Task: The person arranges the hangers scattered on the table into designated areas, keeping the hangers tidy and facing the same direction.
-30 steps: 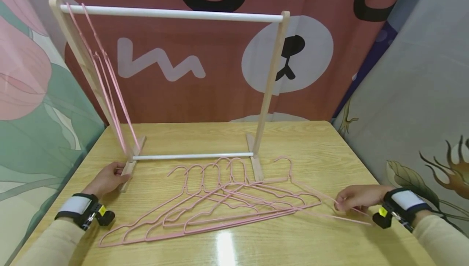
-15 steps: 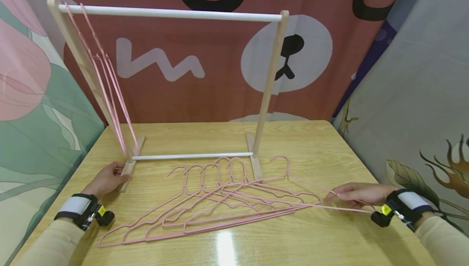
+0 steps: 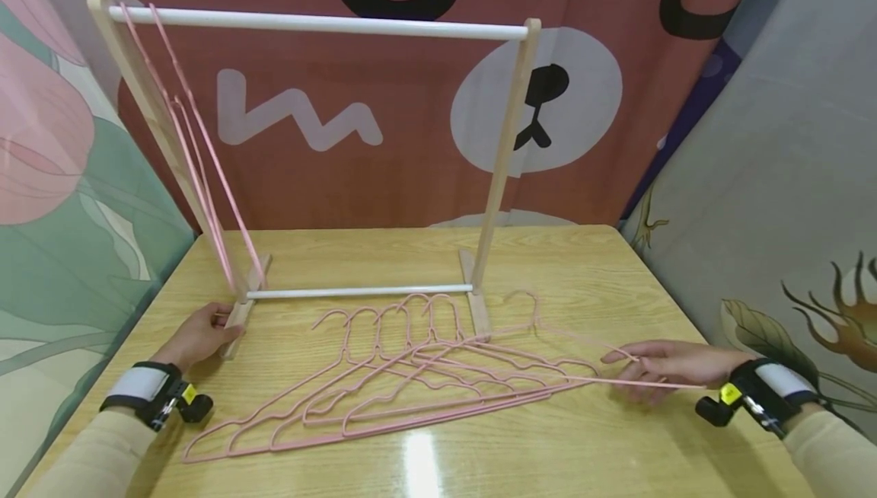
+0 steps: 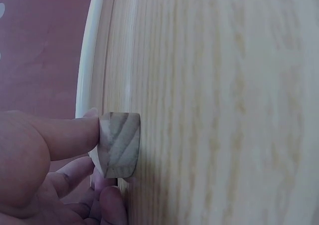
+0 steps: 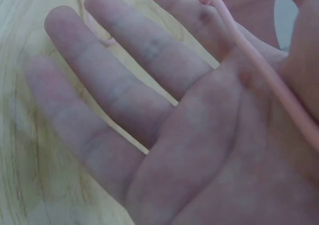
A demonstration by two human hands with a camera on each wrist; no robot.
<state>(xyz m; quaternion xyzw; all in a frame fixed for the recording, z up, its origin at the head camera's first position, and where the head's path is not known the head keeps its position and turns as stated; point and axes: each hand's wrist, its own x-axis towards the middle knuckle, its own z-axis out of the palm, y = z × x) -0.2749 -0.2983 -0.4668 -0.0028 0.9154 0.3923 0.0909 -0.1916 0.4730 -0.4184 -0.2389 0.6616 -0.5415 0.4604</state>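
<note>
My left hand (image 3: 195,338) pinches the front end of the left wooden foot (image 4: 119,145) of a clothes rack (image 3: 308,22). Thumb and fingers lie on either side of that foot in the left wrist view. At the right, my right hand (image 3: 692,361) holds a pink hanger (image 5: 269,75) between thumb and index finger. Its other fingers are extended and spread. The hanger's hook points away to the left, near the rack's right foot. A row of overlapping pink hangers (image 3: 411,425) lies flat between the hands.
More pink hangers (image 3: 221,178) hang at the left end of the rack's white top bar. A lower white bar (image 3: 356,292) joins the rack's feet. All stands on a wooden table (image 3: 575,262), with printed cloth (image 3: 411,140) behind and at the sides.
My right hand has turned and shifted its hold on the hanger, whose lower bar has swung up. The hook has moved slightly left. The hanging hangers sway a little; my left hand stays put.
</note>
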